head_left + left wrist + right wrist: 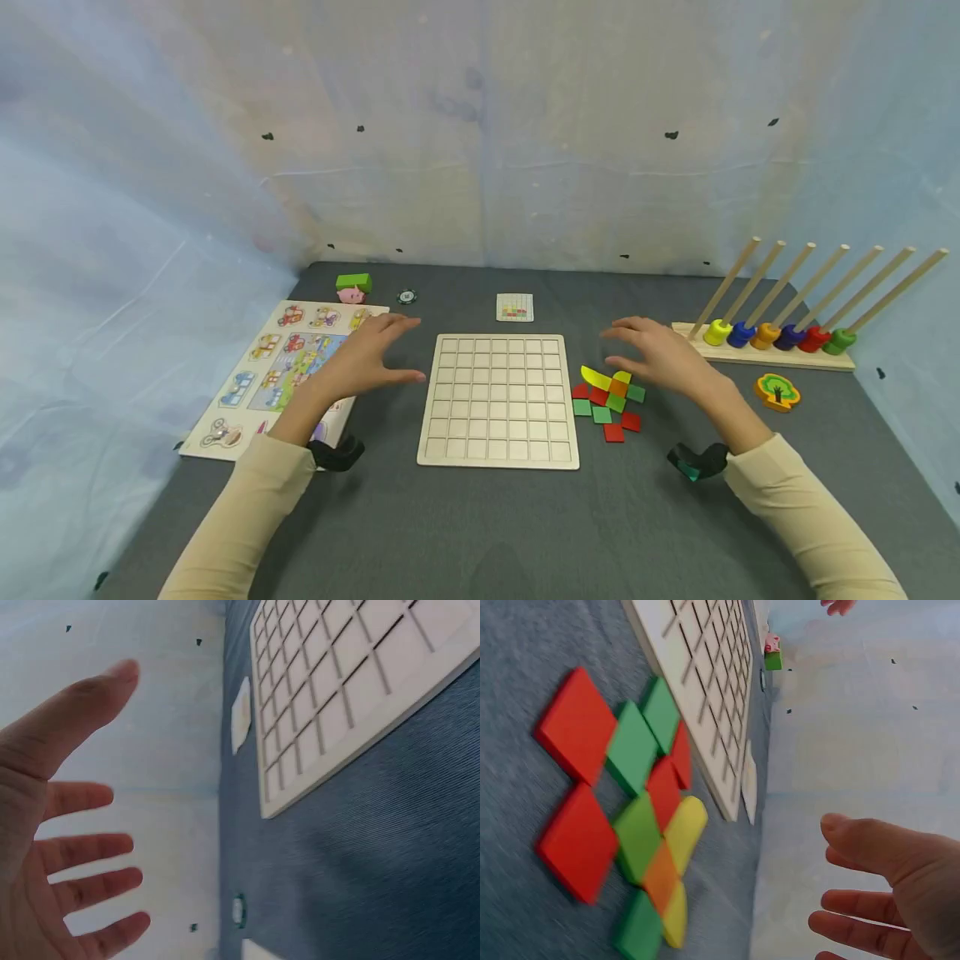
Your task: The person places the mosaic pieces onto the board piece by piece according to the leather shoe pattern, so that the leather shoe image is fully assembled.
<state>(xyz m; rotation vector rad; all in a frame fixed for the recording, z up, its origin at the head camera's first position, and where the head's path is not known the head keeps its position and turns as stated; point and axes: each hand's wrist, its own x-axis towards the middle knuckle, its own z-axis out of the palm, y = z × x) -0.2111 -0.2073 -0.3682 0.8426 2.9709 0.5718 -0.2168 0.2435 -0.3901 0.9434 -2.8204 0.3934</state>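
Note:
A square wooden grid board (pixel 498 400) lies in the middle of the dark table, its cells bare. My left hand (pixel 367 358) hovers left of it, over the edge of a picture puzzle board (pixel 217 396), thumb and fingers spread with nothing between them. On the other side, my right hand (pixel 656 354) hangs in the air, fingers apart and holding nothing. Just left of and below that hand lies a loose cluster of flat tiles, among them a red tile (pixel 577 844), a green tile (pixel 631 748) and an orange tile (pixel 661 877). Behind the grid board rests a small pattern card (pixel 514 307).
At the right stands a wooden peg rack (pixel 772 354) with tall rods and coloured rings. A tree-shaped wooden piece (pixel 777 392) lies in front of it. Back left are a green block (pixel 354 282), a pink pig figure (pixel 350 296) and a round chip (pixel 407 296).

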